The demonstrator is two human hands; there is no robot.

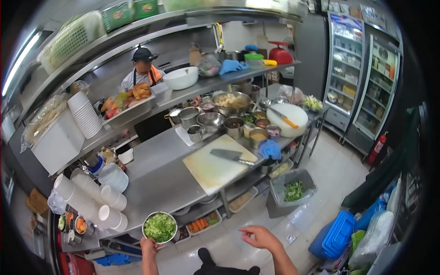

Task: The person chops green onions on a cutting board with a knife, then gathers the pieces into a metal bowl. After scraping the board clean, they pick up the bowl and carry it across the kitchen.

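My left hand (149, 245) grips the rim of a round metal bowl (175, 235) at the counter's front edge. Chopped green leaves (160, 227) fill the bowl. Over the floor to the right, my right hand (257, 237) hangs in the air with its fingers apart and nothing in it. A cleaver (224, 154) lies flat on the white cutting board (206, 176), out of reach of both hands. Stacked white paper bowls (112, 217) stand on the counter to the left of the metal bowl.
Metal bowls and pots (211, 121) crowd the counter's back right. A round white board (279, 130) holds an orange-handled knife (288, 120). A lined bin (279, 192) with greens stands on the tiled floor. Behind the shelf is a person (130, 78). A blue crate (333, 236) sits at the right.
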